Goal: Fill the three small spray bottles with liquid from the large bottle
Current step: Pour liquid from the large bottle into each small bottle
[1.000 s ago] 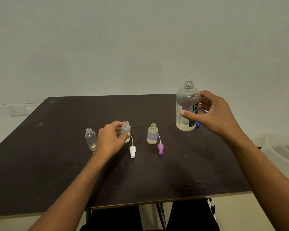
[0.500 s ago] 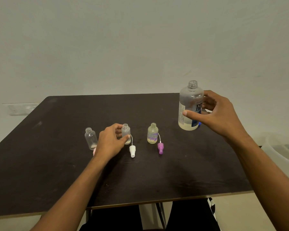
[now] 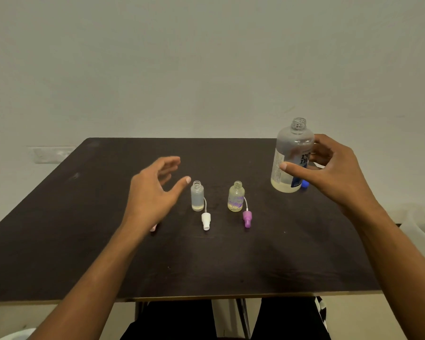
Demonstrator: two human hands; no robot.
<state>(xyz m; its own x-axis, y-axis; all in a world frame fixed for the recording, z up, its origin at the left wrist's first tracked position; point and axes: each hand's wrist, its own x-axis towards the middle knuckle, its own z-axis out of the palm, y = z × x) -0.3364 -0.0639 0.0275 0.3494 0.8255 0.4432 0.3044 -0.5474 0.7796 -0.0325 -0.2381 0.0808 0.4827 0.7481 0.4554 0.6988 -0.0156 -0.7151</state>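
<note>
Large clear labelled bottle [image 3: 290, 163], uncapped, far right of dark table [image 3: 59, 229] | right hand [image 3: 334, 173] curled round it | left hand [image 3: 155, 192] spread, empty, beside frosted small bottle [image 3: 197, 196] | advised: steady that neck, tip slowly.

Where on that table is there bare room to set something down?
Bare: the wide near strip of table in front of the white cap and purple cap, and the far stretch behind the clear bottle and yellowish bottle. Crowded: around those bottles near the left hand, and the far right corner with the big bottle.
</note>
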